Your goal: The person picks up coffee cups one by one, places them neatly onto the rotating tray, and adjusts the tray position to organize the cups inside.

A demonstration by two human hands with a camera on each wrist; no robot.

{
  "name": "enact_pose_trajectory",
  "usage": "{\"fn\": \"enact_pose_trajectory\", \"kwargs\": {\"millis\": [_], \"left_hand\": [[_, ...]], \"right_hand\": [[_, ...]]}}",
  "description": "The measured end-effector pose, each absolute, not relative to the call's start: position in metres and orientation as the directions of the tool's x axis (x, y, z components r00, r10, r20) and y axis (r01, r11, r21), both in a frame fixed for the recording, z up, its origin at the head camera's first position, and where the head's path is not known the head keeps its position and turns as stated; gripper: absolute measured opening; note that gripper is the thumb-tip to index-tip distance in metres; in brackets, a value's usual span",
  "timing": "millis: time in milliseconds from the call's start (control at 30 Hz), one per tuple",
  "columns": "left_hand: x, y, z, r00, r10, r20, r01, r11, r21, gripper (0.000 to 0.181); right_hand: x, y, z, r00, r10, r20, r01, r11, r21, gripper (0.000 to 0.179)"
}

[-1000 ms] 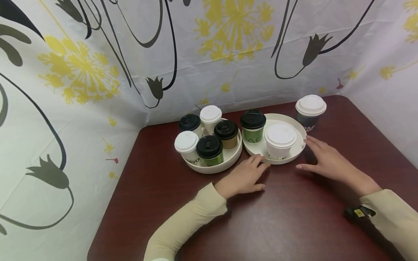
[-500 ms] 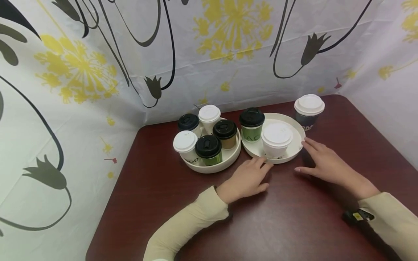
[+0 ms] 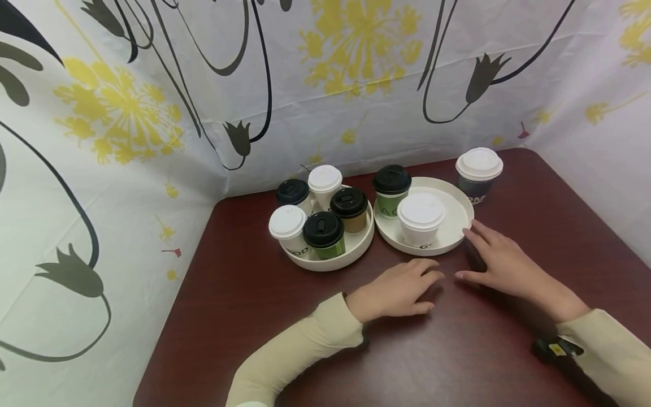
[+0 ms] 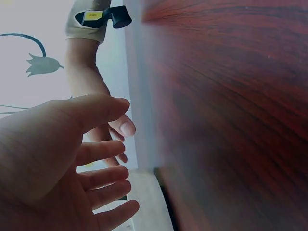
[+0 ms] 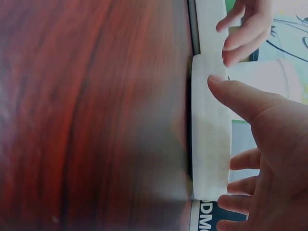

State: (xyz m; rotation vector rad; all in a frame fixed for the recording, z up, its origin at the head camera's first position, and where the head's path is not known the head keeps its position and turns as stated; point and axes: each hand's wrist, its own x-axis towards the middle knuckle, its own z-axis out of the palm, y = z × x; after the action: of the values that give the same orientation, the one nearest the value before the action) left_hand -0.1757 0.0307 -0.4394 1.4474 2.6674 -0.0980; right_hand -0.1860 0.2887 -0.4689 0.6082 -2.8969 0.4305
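A shallow round cream tray (image 3: 455,217) bears a white-lidded cup (image 3: 421,217) and a green cup with a black lid (image 3: 391,189). My right hand (image 3: 500,263) has its fingertips at the tray's right front rim, seeming to touch it. In the right wrist view, that hand (image 5: 279,144) is spread beside the tray wall (image 5: 211,130). Apart from the tray, just in front of it, my left hand (image 3: 399,288) hovers low over the table with loosely bent fingers. The left wrist view shows this hand (image 4: 48,159) holding nothing.
A second round tray (image 3: 356,255) adjoins on the left, carrying several lidded cups, among them a green one with a black lid (image 3: 324,234). Behind the right tray stands a dark cup with a white lid (image 3: 478,175). Patterned cloth (image 3: 325,102) borders the table (image 3: 229,316).
My left hand has come off the right tray's front rim and moved right and nearer. That tray's white-lidded cup has shifted left, its green cup slightly back, as if the tray turned.
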Motion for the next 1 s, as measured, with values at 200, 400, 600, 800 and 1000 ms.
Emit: {"fn": "enact_pose_trajectory", "kwargs": {"millis": [200,400,600,800,1000], "left_hand": [[-0.177,0.031,-0.442,-0.542,0.833,-0.112,0.839,0.544,-0.013,0.064],[-0.178,0.031,-0.446,-0.543,0.833,-0.105,0.839,0.544,-0.024,0.068],[-0.18,0.032,-0.449,-0.543,0.838,-0.054,0.84,0.54,-0.057,0.075],[-0.182,0.031,-0.449,-0.569,0.82,-0.06,0.822,0.564,-0.079,0.079],[-0.184,0.03,-0.45,-0.581,0.811,-0.072,0.813,0.575,-0.088,0.081]], "right_hand": [[-0.179,0.282,-0.465,-0.904,-0.385,0.188,-0.422,0.874,-0.241,0.098],[-0.172,0.276,-0.465,-0.897,-0.391,0.206,-0.434,0.869,-0.237,0.095],[-0.167,0.269,-0.464,-0.89,-0.401,0.219,-0.445,0.868,-0.221,0.091],[-0.162,0.259,-0.462,-0.893,-0.407,0.192,-0.44,0.879,-0.186,0.089],[-0.156,0.25,-0.461,-0.891,-0.415,0.186,-0.445,0.881,-0.164,0.088]]}}
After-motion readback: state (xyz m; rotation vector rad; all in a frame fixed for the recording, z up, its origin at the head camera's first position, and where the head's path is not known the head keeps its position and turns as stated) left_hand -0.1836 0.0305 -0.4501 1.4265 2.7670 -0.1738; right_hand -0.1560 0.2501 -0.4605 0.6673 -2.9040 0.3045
